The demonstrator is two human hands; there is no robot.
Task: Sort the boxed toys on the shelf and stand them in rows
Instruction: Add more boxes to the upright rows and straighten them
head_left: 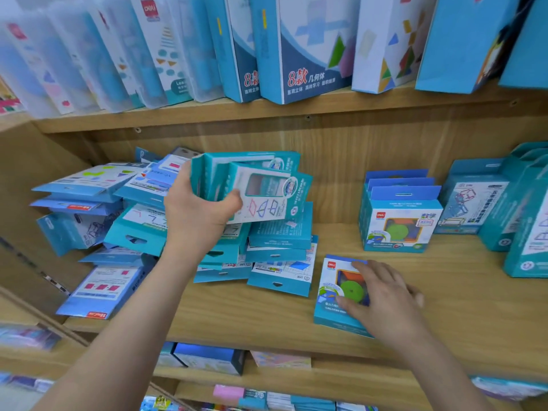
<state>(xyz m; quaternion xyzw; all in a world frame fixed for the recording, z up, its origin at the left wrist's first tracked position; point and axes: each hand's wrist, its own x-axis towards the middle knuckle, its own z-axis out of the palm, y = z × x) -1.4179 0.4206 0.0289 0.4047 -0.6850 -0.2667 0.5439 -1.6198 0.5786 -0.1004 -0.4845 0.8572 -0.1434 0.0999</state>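
Observation:
My left hand (198, 206) grips a small stack of teal boxed toys (261, 185) and holds it above a jumbled heap of blue and teal boxes (124, 221) on the left of the wooden shelf (267, 321). My right hand (382, 295) lies on a flat-lying blue box with a green disc in its window (335, 292), fingers spread over its face and edge. Behind that box, a short row of the same kind of blue boxes (397, 221) stands upright.
More teal boxes (504, 203) stand in a row at the shelf's right end. Tall boxes (296, 48) lean on the shelf above. Lower shelves (207, 360) hold other packets. Bare wood lies between the heap and the standing rows.

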